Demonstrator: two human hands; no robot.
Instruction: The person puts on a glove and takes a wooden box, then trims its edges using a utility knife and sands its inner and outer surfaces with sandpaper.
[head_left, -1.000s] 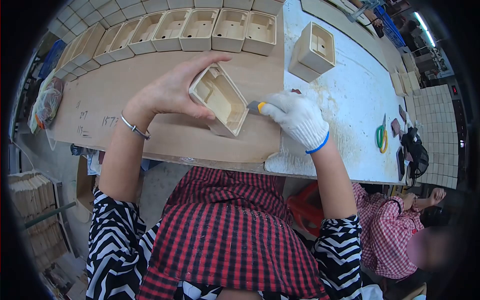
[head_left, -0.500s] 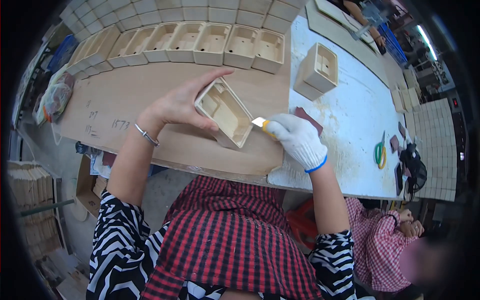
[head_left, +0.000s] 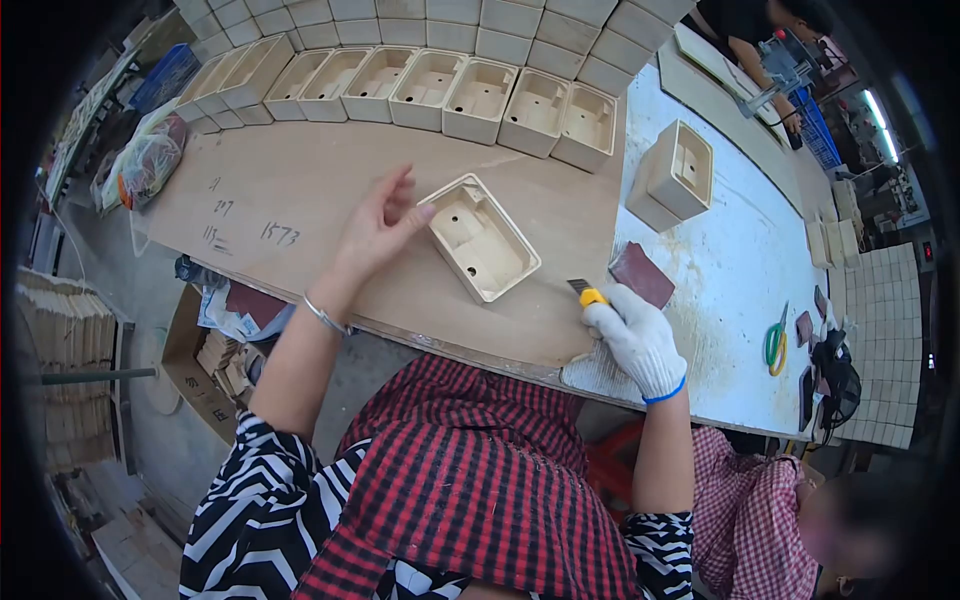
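A cream rectangular box [head_left: 483,238] rests on the brown board with its open side up and holes in its floor. My bare left hand [head_left: 380,228] is at the box's left corner, thumb at the rim and fingers apart, not wrapped round it. My right hand [head_left: 632,335], in a white glove with a blue cuff, grips a yellow utility knife [head_left: 590,294]. The knife's blade points up and left, a short way right of the box. A dark red sheet [head_left: 642,275] lies just beyond the glove.
A row of similar boxes [head_left: 427,92] lines the back. Stacked boxes [head_left: 672,175] stand on the white surface [head_left: 730,330]. Green scissors [head_left: 776,345] and a black bag [head_left: 836,380] lie right. A plastic bag [head_left: 152,160] is left. Co-workers are at lower right and top right.
The box has gone from being held tilted in my left hand to lying on the board. My left hand has loosened from it. My right hand has drawn away from the box with the knife.
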